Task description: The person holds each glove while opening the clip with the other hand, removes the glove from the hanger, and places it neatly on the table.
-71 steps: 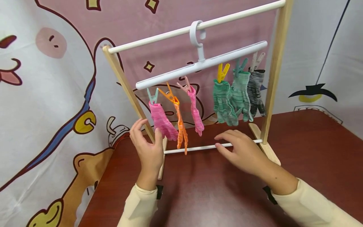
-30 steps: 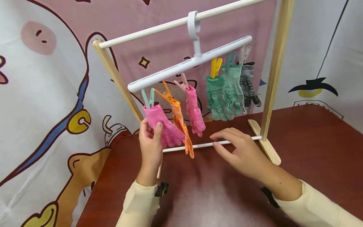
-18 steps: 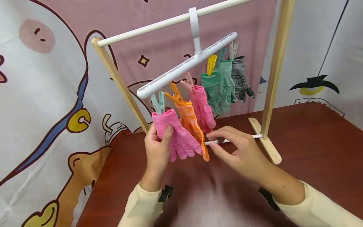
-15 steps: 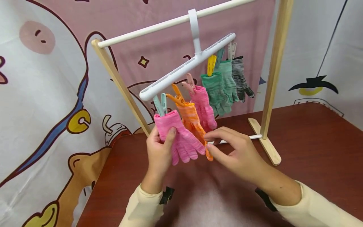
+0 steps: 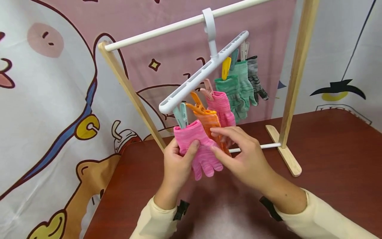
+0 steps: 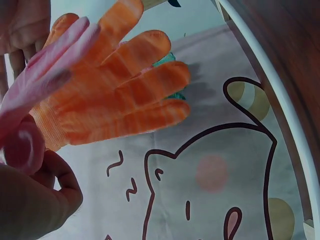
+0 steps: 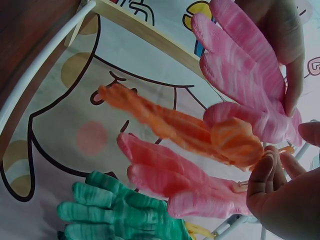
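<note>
A pink knitted glove (image 5: pixel 203 156) hangs by a mint clothespin (image 5: pixel 180 116) from the near end of the white hanger (image 5: pixel 198 78). My left hand (image 5: pixel 178 162) grips this glove by its side, thumb on the front and fingers behind. My right hand (image 5: pixel 249 154) is at its right side, thumb tip at the pink glove and index finger at the orange glove (image 5: pixel 208 120) behind; thumb and fingers stand apart. An orange clothespin (image 5: pixel 197 104) holds the orange glove. In the left wrist view the orange glove (image 6: pixel 125 85) spreads wide behind the pink one.
Farther along the hanger hang another pink glove (image 5: pixel 222 106), a green glove (image 5: pixel 228 88), a light green glove (image 5: pixel 243 76) and a grey-black glove (image 5: pixel 253 74). The hanger hooks over the white top rod (image 5: pixel 167 29) of a wooden rack (image 5: pixel 298 76) on a dark red table (image 5: pixel 334 159).
My left hand has taken hold of the front pink glove and drawn it right and nearer, swinging the hanger round. My right hand has moved up to the pink and orange gloves.
</note>
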Demonstrator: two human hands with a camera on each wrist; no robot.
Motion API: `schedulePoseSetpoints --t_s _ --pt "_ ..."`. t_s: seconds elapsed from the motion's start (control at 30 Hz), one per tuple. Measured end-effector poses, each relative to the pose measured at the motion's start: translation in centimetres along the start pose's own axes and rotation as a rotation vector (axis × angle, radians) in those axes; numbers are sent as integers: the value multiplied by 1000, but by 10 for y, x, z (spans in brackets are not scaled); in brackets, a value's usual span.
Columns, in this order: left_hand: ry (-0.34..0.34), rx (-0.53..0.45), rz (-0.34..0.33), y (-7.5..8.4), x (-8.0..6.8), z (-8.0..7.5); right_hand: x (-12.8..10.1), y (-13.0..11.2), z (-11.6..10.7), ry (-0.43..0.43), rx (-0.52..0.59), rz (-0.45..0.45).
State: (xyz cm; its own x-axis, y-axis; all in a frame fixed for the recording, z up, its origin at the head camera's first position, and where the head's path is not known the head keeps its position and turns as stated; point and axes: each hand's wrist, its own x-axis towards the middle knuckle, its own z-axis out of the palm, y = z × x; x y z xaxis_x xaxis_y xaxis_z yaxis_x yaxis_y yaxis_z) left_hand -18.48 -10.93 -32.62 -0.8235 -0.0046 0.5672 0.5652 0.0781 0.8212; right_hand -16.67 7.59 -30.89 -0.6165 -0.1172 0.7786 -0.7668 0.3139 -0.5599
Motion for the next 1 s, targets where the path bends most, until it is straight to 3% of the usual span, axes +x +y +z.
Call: schedulePoseSetpoints --t_s 0.27,0.6,0.87,1.0 --pt "-50 89 21 7 -2 1 -1 -2 2 5 74 28" --pt "-123 9 17 7 -6 4 -6 3 8 -20 104 98" --pt "-92 70 5 12 -5 0 -6 5 7 -49 126 159" --pt "-79 46 1 14 -4 -3 -7 5 9 -63 133 162"
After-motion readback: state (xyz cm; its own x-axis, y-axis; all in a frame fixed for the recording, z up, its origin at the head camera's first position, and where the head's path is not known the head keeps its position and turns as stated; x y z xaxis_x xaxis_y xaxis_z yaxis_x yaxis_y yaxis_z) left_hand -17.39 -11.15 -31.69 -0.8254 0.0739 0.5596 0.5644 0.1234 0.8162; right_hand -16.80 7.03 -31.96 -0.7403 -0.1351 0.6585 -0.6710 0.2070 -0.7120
